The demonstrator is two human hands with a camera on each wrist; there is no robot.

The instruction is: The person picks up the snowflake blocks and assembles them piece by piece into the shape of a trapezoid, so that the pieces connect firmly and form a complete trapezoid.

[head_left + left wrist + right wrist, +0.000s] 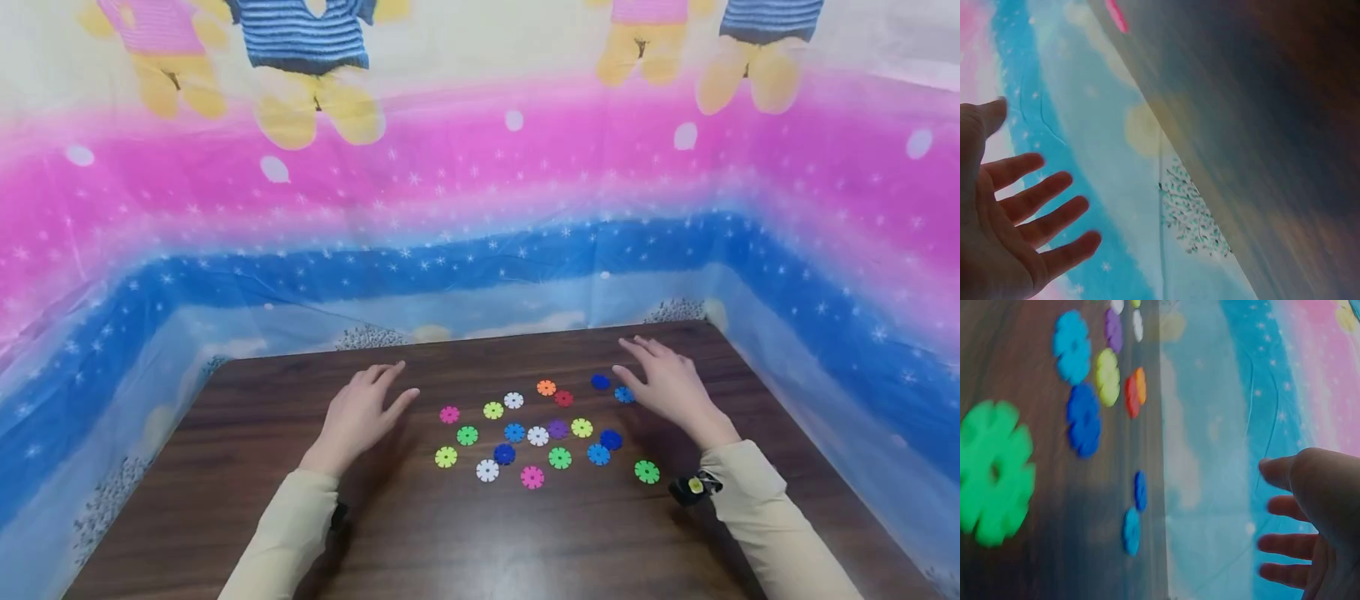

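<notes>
Several flat notched plastic discs lie scattered over the middle of the table, among them an orange disc (pixel 546 387), a purple disc (pixel 557 429) and a pink disc (pixel 532 477). My left hand (pixel 360 417) hovers left of them, fingers extended and holding nothing; a magenta disc (pixel 449 414) is nearest to it. On the other side, my right hand (pixel 667 383) is held above the table with fingers spread, beside a light blue disc (pixel 624 394). In the right wrist view a green disc (pixel 996 474) appears large at the left, apart from the fingers.
The dark wood-grain table (pixel 225 467) has its far edge against a hanging printed cloth (pixel 450 183) in pink and blue, which also runs along both sides. A black wrist camera (pixel 686 490) sits at the right cuff.
</notes>
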